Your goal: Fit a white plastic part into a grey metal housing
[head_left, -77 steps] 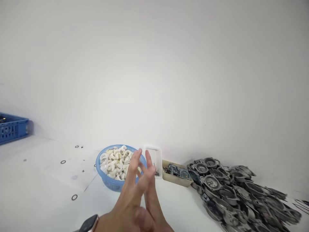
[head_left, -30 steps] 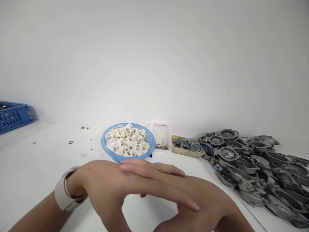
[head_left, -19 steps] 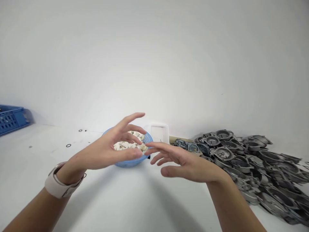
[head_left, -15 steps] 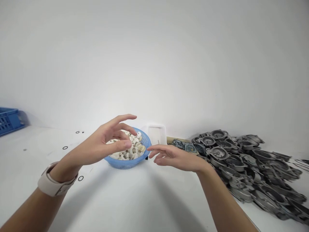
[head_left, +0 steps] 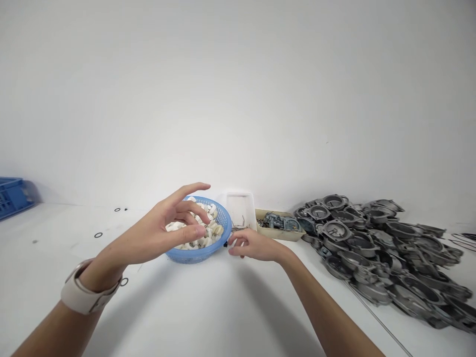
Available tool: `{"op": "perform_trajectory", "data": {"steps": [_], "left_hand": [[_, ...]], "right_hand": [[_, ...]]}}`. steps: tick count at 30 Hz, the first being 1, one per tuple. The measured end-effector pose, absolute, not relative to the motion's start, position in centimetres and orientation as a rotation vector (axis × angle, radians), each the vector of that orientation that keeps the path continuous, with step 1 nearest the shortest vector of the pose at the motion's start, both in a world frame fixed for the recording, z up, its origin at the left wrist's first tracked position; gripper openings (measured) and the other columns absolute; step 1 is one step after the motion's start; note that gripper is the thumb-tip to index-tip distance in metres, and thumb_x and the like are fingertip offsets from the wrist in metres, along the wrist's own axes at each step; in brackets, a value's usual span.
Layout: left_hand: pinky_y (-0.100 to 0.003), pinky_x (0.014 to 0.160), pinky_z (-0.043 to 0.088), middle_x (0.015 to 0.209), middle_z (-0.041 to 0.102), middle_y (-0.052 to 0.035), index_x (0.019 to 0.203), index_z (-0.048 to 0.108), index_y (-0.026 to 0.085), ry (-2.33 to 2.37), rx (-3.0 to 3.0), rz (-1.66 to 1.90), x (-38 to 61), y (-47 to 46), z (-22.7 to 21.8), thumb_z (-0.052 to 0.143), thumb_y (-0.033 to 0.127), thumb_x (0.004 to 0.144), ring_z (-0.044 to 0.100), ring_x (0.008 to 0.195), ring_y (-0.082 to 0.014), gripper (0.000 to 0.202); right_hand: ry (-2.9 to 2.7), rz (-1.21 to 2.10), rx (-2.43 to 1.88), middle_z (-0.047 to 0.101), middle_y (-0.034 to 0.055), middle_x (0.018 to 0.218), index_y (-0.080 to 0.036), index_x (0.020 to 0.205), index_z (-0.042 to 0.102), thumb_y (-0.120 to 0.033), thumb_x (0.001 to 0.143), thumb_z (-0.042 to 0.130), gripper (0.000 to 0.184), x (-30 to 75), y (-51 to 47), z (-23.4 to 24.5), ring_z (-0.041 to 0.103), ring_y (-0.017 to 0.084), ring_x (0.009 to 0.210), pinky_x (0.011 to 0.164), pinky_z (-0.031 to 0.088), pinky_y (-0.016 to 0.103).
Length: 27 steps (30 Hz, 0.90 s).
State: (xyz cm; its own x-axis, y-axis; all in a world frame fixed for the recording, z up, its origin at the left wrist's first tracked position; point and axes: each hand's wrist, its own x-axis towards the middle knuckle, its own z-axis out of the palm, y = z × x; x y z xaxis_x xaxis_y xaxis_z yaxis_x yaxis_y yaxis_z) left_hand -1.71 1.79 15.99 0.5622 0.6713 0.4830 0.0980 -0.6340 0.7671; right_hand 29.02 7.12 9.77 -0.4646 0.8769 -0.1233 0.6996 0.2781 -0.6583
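Left hand (head_left: 159, 235) spread over basket (head_left: 197, 255); right hand (head_left: 255, 246) — grip unclear — by white tray (head_left: 241, 208), long axis pointing away.

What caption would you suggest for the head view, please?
Left hand hovers open over a blue basket of white parts; right hand curls beside it.

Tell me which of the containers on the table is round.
The blue mesh basket of white curved pieces by the left hand; the white tray, tan tray and blue crate are rectangular.
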Motion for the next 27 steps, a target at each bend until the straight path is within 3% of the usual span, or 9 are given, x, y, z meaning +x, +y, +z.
{"op": "perform_trajectory", "data": {"steps": [6, 9, 13, 16, 19, 27], "left_hand": [[-0.025, 0.074, 0.056, 0.111, 0.068, -0.0019, 0.145, 0.042, 0.040, 0.707, 2.060, 0.993, -1.7, 1.7, 16.1, 0.065, 0.043, 0.095, 0.068, 0.093, -0.0160, 0.055], [-0.028, 0.084, 0.055, 0.114, 0.067, -0.0025, 0.137, 0.054, 0.036, 0.769, 2.126, 0.902, -1.8, 1.7, 16.2, 0.064, 0.047, 0.095, 0.066, 0.103, -0.0188, 0.045], [-0.032, 0.094, 0.051, 0.116, 0.068, -0.0002, 0.133, 0.059, 0.037, 0.845, 2.313, 0.623, -2.2, 1.7, 16.2, 0.060, 0.054, 0.096, 0.063, 0.109, -0.0194, 0.040], [-0.030, 0.086, 0.052, 0.117, 0.068, -0.0006, 0.131, 0.060, 0.038, 0.949, 2.418, 0.314, -2.5, 1.7, 15.9, 0.057, 0.060, 0.094, 0.064, 0.106, -0.0211, 0.043], [-0.028, 0.079, 0.051, 0.116, 0.068, -0.0007, 0.130, 0.060, 0.038, 1.038, 2.455, 0.222, -2.6, 1.7, 15.6, 0.056, 0.062, 0.093, 0.064, 0.104, -0.0220, 0.045], [-0.028, 0.082, 0.049, 0.119, 0.068, 0.0019, 0.134, 0.057, 0.041, 1.085, 2.445, 0.187, -2.4, 1.8, 15.6, 0.055, 0.065, 0.092, 0.063, 0.106, -0.0199, 0.048]], "right_hand": [[-2.277, 1.008, -1.411, 0.069, 0.0050, 0.096, -0.020, 0.111, 0.070, -0.055, 0.091, 0.061, 0.042, 28.1, 7.7, 8.0, 0.066, 0.015, 0.075, 0.064, 0.050, 0.025], [-2.279, 1.049, -1.356, 0.069, 0.0049, 0.095, -0.020, 0.110, 0.070, -0.056, 0.092, 0.060, 0.042, 28.2, 8.1, 7.5, 0.065, 0.015, 0.075, 0.064, 0.050, 0.024], [-2.233, 1.115, -1.318, 0.067, 0.0045, 0.095, -0.020, 0.110, 0.070, -0.056, 0.090, 0.064, 0.042, 28.4, 8.3, 7.3, 0.063, 0.014, 0.074, 0.064, 0.050, 0.024], [-2.192, 1.115, -1.281, 0.067, 0.0044, 0.093, -0.019, 0.107, 0.071, -0.055, 0.085, 0.070, 0.042, 28.2, 8.3, 7.3, 0.062, 0.014, 0.074, 0.064, 0.050, 0.024], [-2.188, 1.022, -1.304, 0.067, 0.0036, 0.086, -0.016, 0.094, 0.072, -0.054, 0.082, 0.074, 0.040, 28.0, 8.3, 7.4, 0.060, 0.015, 0.072, 0.062, 0.048, 0.024], [-2.124, 1.170, -1.290, 0.067, 0.0045, 0.090, -0.016, 0.098, 0.071, -0.056, 0.082, 0.074, 0.043, 28.7, 8.9, 7.1, 0.063, 0.016, 0.077, 0.062, 0.048, 0.024]]}}
